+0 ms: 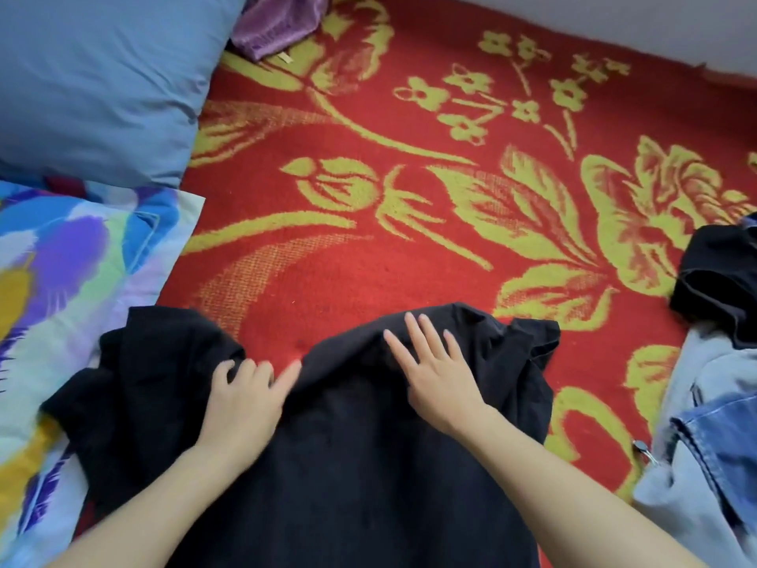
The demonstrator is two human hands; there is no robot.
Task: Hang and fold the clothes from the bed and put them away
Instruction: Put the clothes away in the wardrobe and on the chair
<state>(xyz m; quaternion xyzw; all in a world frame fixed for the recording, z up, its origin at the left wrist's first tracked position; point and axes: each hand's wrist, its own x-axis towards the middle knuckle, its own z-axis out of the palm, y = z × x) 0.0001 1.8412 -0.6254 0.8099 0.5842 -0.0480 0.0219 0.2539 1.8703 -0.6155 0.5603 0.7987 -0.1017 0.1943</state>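
Right hand [434, 375] lies flat on a black garment [368, 465], palm down, with fingers straight and spread, holding nothing. Left hand [245, 399] rests on the same garment just beside it, palm down. Its fingers are loosely spread and a little bent, with the fingertips at a fold in the cloth. This hand is slightly blurred, and it does not appear to grip anything. 2 bare forearms come in from the bottom edge of the view.

The black garment lies on the bed in the lower middle of the view and runs off the bottom edge. Its far edge is rumpled, bunched up on the left and again on the right. Between the 2 bunches is a dip, just past the left fingertips, where the cover beneath shows.

A red blanket [409, 248] patterned with yellow-green flowers and leaves covers the bed. The garment's left part overlaps multicoloured bedding [61, 280] printed in blue, purple, yellow and pale green, which lies along the left side. Beyond that bedding, in the upper left corner, sits a blue pillow [102, 75]. A crumpled purple cloth [278, 22] lies just beside the pillow at the top edge.

At the right edge, well apart from the hands, a second dark garment [721, 276] lies crumpled. It is touching a pale and mid-blue denim garment [704, 477] below it. A pale wall [614, 18] borders the far side of the bed.
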